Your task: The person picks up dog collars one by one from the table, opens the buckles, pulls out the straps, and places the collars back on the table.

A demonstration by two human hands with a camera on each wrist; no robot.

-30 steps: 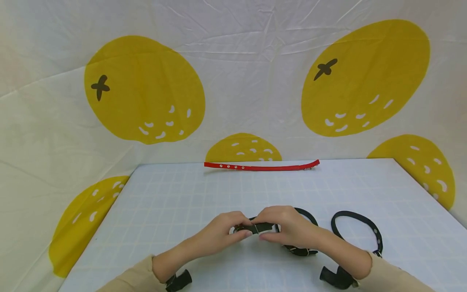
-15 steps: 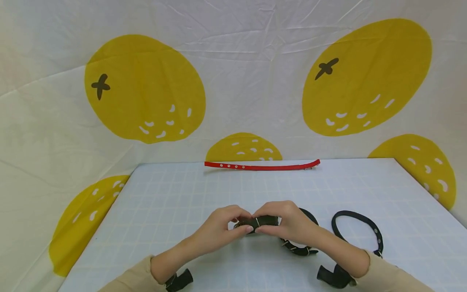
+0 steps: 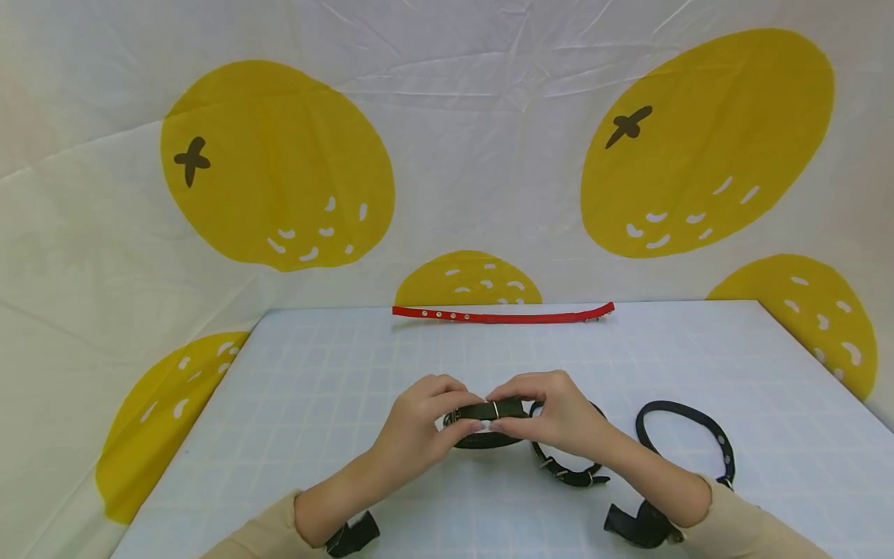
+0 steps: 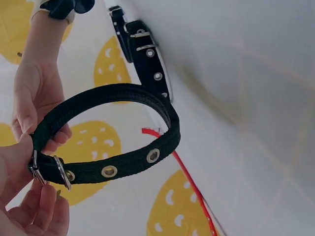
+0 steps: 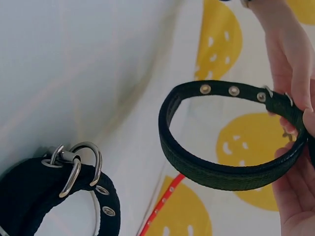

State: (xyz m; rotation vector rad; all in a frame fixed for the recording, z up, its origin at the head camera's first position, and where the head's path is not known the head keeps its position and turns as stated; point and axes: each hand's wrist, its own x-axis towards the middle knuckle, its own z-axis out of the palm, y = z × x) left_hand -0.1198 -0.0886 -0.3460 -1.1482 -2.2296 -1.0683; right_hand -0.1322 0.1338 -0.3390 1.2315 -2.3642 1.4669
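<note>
Both hands hold a buckled dark green-black collar, a closed loop raised above the table. My left hand pinches it at the metal buckle; in the left wrist view, the collar shows metal eyelets and a D-ring beside that buckle. The right hand pinches the overlapping strap close to the left fingertips. In the right wrist view, the band hangs out from the fingers as an open oval. A second black collar lies looped on the table, partly behind my right hand.
Farther right lies another looped black collar, partly hidden by the right forearm. A red studded strap stretches along the back edge of the white table. A patterned curtain hangs behind.
Both hands have risen slightly with the collar, and its loop now shows below the fingers. The strap between the fingertips has turned a little. The other collars and the red strap lie still.
</note>
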